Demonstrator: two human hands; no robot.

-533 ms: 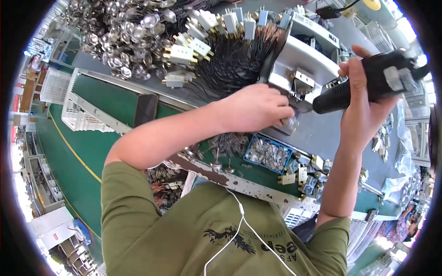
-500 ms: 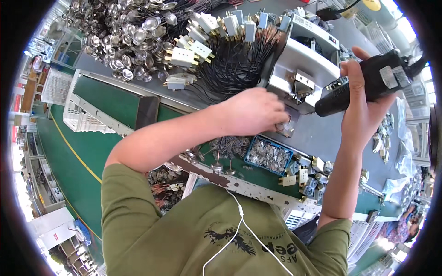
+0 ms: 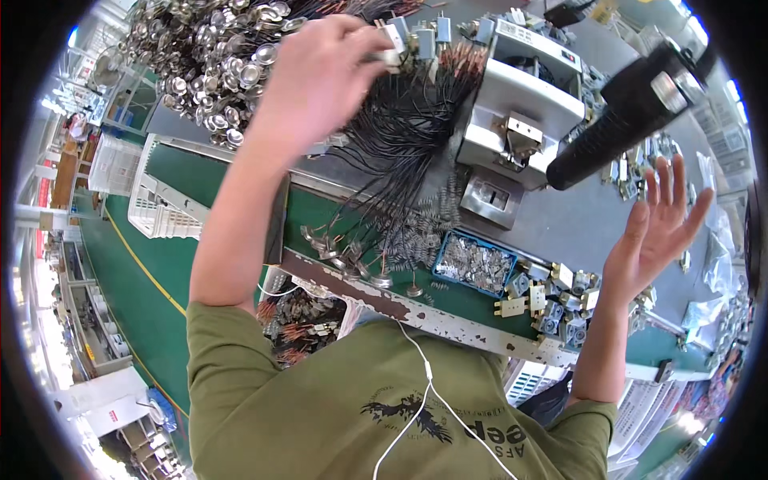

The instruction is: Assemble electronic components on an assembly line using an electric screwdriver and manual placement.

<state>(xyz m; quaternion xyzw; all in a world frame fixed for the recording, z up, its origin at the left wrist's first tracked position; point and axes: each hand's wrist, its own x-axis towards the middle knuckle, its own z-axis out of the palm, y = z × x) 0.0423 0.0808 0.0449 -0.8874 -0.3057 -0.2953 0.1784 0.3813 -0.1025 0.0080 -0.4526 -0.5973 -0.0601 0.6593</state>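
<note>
My left hand point(image 3: 324, 80) reaches across to the far row of plug blocks, its fingers closed on a white plug block point(image 3: 392, 42); motion blurs the grip somewhat. To the right, my right hand point(image 3: 660, 236) is open, fingers spread, with nothing in it. Beyond that hand a black electric screwdriver point(image 3: 616, 112) hangs tip down without being held. Its tip is beside a grey metal machine point(image 3: 524, 88) that bears a white block with metal parts point(image 3: 523, 134) on its front. A slotted metal fixture point(image 3: 490, 198) lies in front of the machine.
Shiny metal cups point(image 3: 216, 72) are heaped at the far left, beside bundled black wires point(image 3: 408, 120). Near the front edge sit loose springs point(image 3: 416, 232), a blue tray point(image 3: 438, 276) of small clear parts, and several plug blocks point(image 3: 538, 298). A chipped white rail point(image 3: 448, 330) runs before me.
My left hand has moved from the metal fixture to the far-left plug blocks. My right hand has let go of the screwdriver and dropped away from it, opening.
</note>
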